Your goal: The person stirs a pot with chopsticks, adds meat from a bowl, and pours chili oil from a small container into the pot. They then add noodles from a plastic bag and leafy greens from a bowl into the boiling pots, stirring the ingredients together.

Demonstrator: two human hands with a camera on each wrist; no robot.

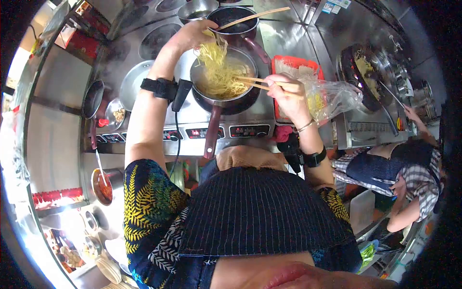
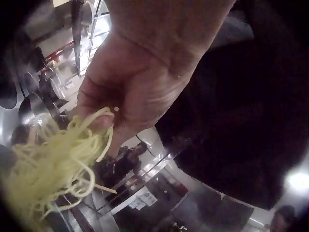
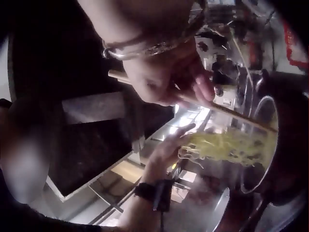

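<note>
My left hand [image 1: 188, 37] grips one end of a bunch of thin yellow noodles [image 1: 213, 57], raised over a saucepan [image 1: 249, 61] on the stove. The bunch hangs down to more noodles in the saucepan. In the left wrist view, strands of noodles [image 2: 53, 159] spill from between the thumb and fingers. My right hand [image 1: 291, 96] holds a pair of wooden chopsticks [image 1: 256, 82], their tips among the noodles at the saucepan's right side. The right wrist view shows the chopsticks [image 3: 236, 115] slanting into the saucepan. Its dark red handle [image 1: 213, 132] points toward me.
Behind stands a dark pot [image 1: 236, 26] with chopsticks [image 1: 255, 18] across it. A red basket [image 1: 284, 59] and a clear plastic bag [image 1: 344, 98] with noodles are at the right. Farther right, another person [image 1: 394, 164] works at a wok [image 1: 349, 72]. A pale round pan [image 1: 134, 84] is at left.
</note>
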